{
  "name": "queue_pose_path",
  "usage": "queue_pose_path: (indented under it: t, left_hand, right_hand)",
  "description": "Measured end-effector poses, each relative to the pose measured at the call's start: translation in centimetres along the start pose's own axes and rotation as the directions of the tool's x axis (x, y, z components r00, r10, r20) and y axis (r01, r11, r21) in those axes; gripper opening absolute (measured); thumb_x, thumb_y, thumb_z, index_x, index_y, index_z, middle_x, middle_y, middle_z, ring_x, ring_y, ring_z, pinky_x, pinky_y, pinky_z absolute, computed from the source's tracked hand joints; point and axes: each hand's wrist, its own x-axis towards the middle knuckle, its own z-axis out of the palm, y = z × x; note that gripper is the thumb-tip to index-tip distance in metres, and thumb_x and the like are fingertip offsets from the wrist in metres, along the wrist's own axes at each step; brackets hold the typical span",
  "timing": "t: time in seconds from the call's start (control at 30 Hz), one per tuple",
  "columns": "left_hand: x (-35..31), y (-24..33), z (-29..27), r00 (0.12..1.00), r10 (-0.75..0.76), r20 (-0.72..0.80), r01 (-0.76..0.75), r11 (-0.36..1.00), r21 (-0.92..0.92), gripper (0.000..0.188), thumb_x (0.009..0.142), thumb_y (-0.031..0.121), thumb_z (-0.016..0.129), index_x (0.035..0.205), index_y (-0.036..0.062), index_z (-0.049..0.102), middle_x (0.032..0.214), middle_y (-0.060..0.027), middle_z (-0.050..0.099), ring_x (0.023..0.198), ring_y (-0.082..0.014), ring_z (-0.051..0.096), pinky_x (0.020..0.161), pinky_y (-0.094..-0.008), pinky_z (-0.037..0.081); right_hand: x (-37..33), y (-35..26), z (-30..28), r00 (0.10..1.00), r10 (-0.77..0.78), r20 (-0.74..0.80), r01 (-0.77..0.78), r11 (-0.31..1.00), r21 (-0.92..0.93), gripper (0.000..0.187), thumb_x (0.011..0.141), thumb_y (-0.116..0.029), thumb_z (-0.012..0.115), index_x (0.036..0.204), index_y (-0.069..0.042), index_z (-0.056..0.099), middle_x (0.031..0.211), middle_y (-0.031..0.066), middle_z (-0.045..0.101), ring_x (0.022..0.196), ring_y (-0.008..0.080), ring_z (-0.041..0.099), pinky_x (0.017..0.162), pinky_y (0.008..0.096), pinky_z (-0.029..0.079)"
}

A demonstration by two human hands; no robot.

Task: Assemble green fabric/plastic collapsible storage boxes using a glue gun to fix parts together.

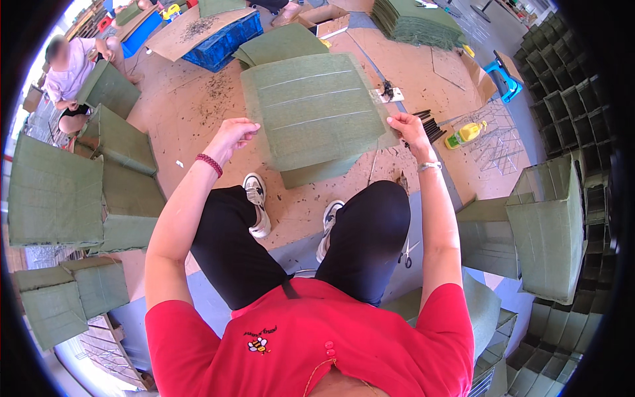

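Note:
In front of my knees, a green mesh fabric sheet (314, 135) lies spread over a green fabric-covered box (321, 173). Several thin pale wires run across the sheet from side to side. My left hand (237, 135) is closed in a pinch at the sheet's left edge. On the opposite edge, my right hand (411, 132) pinches the fabric between thumb and fingers. Both forearms reach forward, one on each side of the box.
A bundle of black strips (431, 127), a yellow bottle (466, 134) and wire frames (499, 142) lie to the right. Scissors (407, 255) rest by my right leg. Green boxes (56, 192) stand left and right. A co-worker (73, 69) sits far left.

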Motion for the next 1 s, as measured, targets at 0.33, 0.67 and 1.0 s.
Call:
queue_pose_path:
  t: [0.33,0.67,1.0]
  left_hand:
    - [0.7,-0.8,-0.6,0.998,-0.066,0.001,0.066,0.998,0.008,0.012,0.081,0.017,0.068,0.075,0.0150,0.058,0.072,0.0054,0.059,0.064,-0.0045,0.055,0.052,-0.0188,0.042]
    - [2.3,-0.5,-1.1,0.998,-0.044,-0.037,0.040,0.994,-0.105,0.019,0.080,0.029,0.070,0.085,0.0143,0.059,0.083,0.0017,0.059,0.076,-0.0094,0.054,0.059,-0.0230,0.043]
    - [4.1,-0.5,-1.1,0.999,0.004,-0.037,-0.007,0.997,-0.082,0.014,0.084,0.026,0.066,0.077,0.0169,0.057,0.072,0.0045,0.059,0.066,-0.0068,0.054,0.058,-0.0226,0.041]
  right_hand:
    - [0.0,0.0,1.0,1.000,0.005,-0.006,-0.004,0.995,0.100,0.016,0.081,-0.018,0.069,0.072,-0.007,0.064,0.058,-0.0061,0.053,0.048,0.0033,0.040,0.045,0.0204,0.028]
    - [0.9,-1.3,1.8,0.995,0.081,-0.064,-0.072,0.988,0.134,0.027,0.084,-0.031,0.066,0.082,-0.004,0.068,0.065,-0.0050,0.055,0.054,0.0042,0.044,0.049,0.0202,0.032]
    - [4.9,0.4,1.9,0.999,0.042,-0.003,-0.040,0.977,0.210,0.016,0.081,-0.023,0.069,0.080,-0.007,0.068,0.062,-0.0065,0.054,0.053,0.0030,0.042,0.047,0.0203,0.030]
